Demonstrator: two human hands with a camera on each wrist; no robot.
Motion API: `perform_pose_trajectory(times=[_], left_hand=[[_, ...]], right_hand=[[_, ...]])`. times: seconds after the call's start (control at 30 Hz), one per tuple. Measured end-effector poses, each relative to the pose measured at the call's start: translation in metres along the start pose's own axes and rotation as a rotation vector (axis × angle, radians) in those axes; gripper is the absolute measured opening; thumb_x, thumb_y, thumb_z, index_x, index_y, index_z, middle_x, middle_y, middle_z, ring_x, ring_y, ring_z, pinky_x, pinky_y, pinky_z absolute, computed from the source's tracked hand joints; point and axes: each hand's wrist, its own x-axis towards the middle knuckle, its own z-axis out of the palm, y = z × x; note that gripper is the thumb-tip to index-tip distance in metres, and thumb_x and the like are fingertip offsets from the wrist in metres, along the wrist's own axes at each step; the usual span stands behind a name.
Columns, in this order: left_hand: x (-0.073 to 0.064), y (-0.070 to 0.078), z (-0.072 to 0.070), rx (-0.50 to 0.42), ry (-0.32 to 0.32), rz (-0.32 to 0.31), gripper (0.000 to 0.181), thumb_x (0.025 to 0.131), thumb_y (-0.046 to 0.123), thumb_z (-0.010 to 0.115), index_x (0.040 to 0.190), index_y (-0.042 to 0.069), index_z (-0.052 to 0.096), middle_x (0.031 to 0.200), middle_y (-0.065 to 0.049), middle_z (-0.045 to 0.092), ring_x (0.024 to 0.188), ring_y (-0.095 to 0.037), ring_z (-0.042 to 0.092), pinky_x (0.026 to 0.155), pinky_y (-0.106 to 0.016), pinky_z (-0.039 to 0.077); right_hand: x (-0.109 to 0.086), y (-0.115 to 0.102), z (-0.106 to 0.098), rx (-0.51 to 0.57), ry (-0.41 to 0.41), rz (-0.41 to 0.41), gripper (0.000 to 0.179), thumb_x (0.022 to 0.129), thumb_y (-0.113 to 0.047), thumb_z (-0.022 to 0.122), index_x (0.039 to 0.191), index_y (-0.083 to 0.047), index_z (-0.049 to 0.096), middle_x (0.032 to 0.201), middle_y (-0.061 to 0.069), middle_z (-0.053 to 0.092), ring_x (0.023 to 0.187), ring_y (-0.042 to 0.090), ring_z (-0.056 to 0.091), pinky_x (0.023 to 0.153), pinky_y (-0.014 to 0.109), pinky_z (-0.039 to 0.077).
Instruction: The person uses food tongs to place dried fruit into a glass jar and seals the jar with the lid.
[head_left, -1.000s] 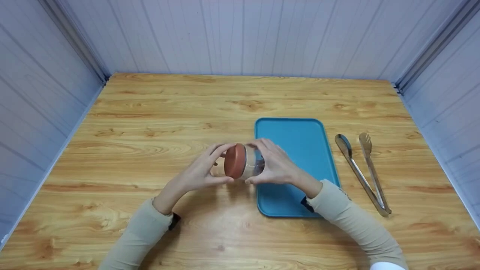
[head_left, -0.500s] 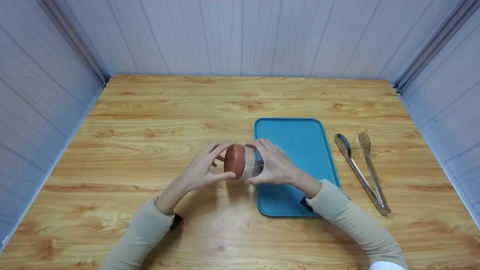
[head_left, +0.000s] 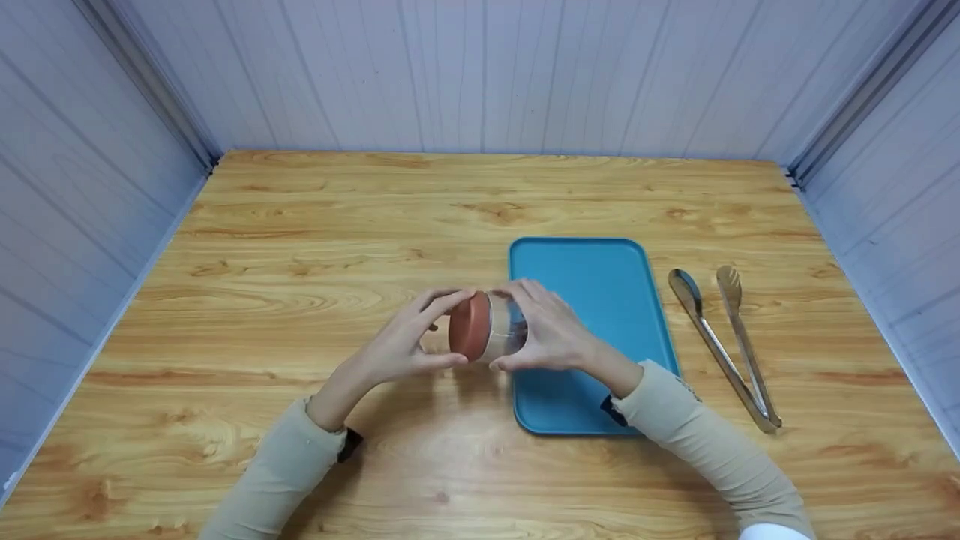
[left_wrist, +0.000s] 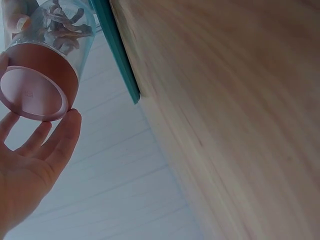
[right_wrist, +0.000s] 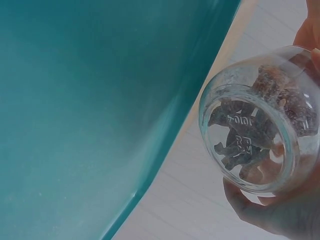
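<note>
Between the two hands a clear glass jar (head_left: 500,324) is tipped on its side, its reddish-brown lid (head_left: 469,327) facing left. My left hand (head_left: 405,341) holds the lid's rim between thumb and fingertips. From the other side my right hand (head_left: 551,330) grips the glass near its base. Dark, shrivelled, dried-looking pieces (right_wrist: 242,132) lie inside, seen through the jar's base in the right wrist view. In the left wrist view the lid's flat top (left_wrist: 32,92) shows, fingertips at its edge.
A blue rectangular tray (head_left: 592,405) lies under the right forearm, close to the jar. Right of it, metal tongs (head_left: 739,367) rest spread apart on the wooden table (head_left: 315,225). Pale panelled walls (head_left: 450,75) border the table at the back and sides.
The left thumb slid up over the lid's face, then back down to its lower rim, and the left fingers shifted slightly. The right hand and jar stayed nearly still.
</note>
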Motion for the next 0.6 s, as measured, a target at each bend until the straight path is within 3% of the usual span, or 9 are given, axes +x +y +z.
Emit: perform_pose_trajectory(times=[0.07,0.13,0.4,0.6], left_hand=[[0.0001,0.0002,0.0000,0.000,-0.005,0.008,0.072,0.076,0.034,0.068,0.136,0.014,0.034,0.128,-0.004,0.038,0.107,-0.018,0.045,0.084,-0.035,0.041],[0.0000,0.0012,0.0003,-0.002,-0.008,-0.023,0.072,0.076,0.037,0.068,0.136,0.016,0.034,0.128,-0.005,0.038,0.106,-0.018,0.045,0.081,-0.035,0.043],[0.0016,0.0067,0.0033,-0.095,0.055,-0.300,0.069,0.076,0.046,0.064,0.133,0.018,0.036,0.122,-0.004,0.044,0.086,-0.016,0.058,0.063,-0.033,0.050],[0.0021,0.0068,0.0043,-0.147,0.059,-0.331,0.066,0.075,0.043,0.066,0.129,0.015,0.041,0.118,-0.003,0.046,0.080,-0.017,0.058,0.061,-0.030,0.050]], right_hand=[[-0.0001,0.0002,0.0002,0.006,0.000,0.002,0.085,0.059,-0.054,0.071,0.125,-0.010,0.041,0.114,0.004,0.045,0.099,0.021,0.044,0.079,0.039,0.039],[-0.0001,0.0004,0.0004,0.008,0.000,0.002,0.085,0.059,-0.054,0.071,0.125,-0.010,0.041,0.114,0.004,0.045,0.099,0.021,0.044,0.079,0.039,0.039],[0.0004,0.0003,0.0000,-0.007,0.012,-0.010,0.084,0.059,-0.054,0.071,0.125,-0.010,0.042,0.114,0.004,0.046,0.099,0.016,0.042,0.080,0.039,0.038],[0.0013,-0.0006,0.0003,-0.016,0.018,-0.012,0.084,0.057,-0.053,0.071,0.124,-0.011,0.042,0.113,0.002,0.045,0.099,0.018,0.043,0.079,0.039,0.038]])
